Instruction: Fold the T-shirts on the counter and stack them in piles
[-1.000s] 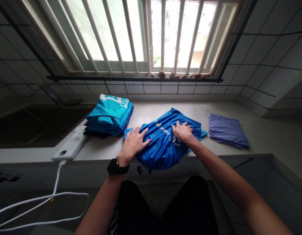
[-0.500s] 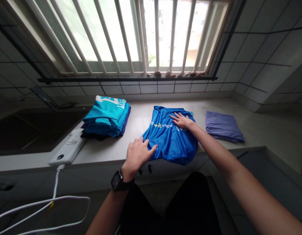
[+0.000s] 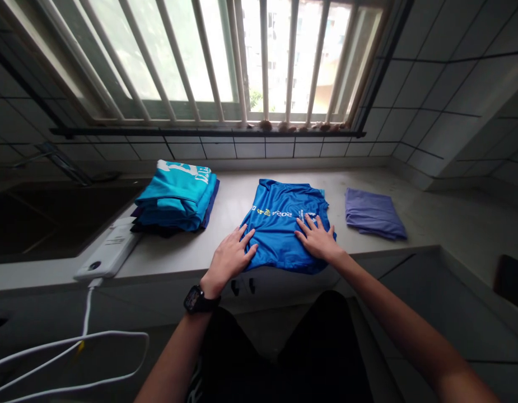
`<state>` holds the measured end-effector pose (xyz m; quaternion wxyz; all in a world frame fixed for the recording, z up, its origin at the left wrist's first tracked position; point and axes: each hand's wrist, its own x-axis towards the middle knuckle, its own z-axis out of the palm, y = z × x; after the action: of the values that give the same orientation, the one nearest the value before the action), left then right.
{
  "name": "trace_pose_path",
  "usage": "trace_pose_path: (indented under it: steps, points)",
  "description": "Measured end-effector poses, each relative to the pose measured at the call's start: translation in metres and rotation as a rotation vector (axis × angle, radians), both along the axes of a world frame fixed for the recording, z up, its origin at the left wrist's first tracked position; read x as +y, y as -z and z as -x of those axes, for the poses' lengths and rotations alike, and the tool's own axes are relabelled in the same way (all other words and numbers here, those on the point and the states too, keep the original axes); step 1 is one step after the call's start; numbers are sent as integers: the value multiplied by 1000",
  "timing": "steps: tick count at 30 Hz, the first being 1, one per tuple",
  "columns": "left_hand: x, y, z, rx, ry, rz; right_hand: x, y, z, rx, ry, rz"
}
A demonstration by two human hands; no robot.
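A blue printed T-shirt (image 3: 279, 235) lies on the counter in front of me, its near edge hanging slightly over the front. My left hand (image 3: 232, 254) rests on the shirt's left edge, fingers spread; a black watch (image 3: 195, 299) is on that wrist. On the right part of the shirt, my right hand (image 3: 317, 238) lies flat with fingers apart, near the white print. To the left stands a stack of folded clothes (image 3: 175, 196), turquoise on top and dark below. A folded purple garment (image 3: 374, 214) lies to the right of the shirt.
A white power strip (image 3: 107, 252) with a cable (image 3: 88, 308) sits at the counter's front left, beside a dark sink (image 3: 52, 224) with a tap (image 3: 63, 162). Behind the counter (image 3: 231, 193) is a barred window (image 3: 225, 61) with small objects on its sill.
My right hand has slid toward me, down the shirt. The shirt's fabric looks flatter, with fewer wrinkles. My left hand stays at the left edge.
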<state>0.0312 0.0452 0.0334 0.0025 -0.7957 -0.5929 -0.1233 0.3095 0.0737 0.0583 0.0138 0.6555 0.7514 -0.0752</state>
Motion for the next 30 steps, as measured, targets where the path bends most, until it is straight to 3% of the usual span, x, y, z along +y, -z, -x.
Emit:
trace_pose_path:
  steps: [6, 10, 17, 23, 26, 30]
  points:
    - [-15, -3, -16, 60, -44, -12, 29, -10, -28, -75, -257, -23]
    - [-26, -5, -18, 40, -32, -37, 9, -11, -24, -83, -297, -166]
    - [-39, -1, -3, 47, 184, -109, -64, 27, -41, 173, -490, -377]
    - [-38, 2, -3, 97, 190, -89, -70, 66, -45, 196, -474, -618]
    - [-41, 1, 0, 90, 209, -99, -64, 72, -46, 278, -513, -700]
    - [-55, -2, 8, 43, 239, -142, -66, 60, -52, 430, -591, -806]
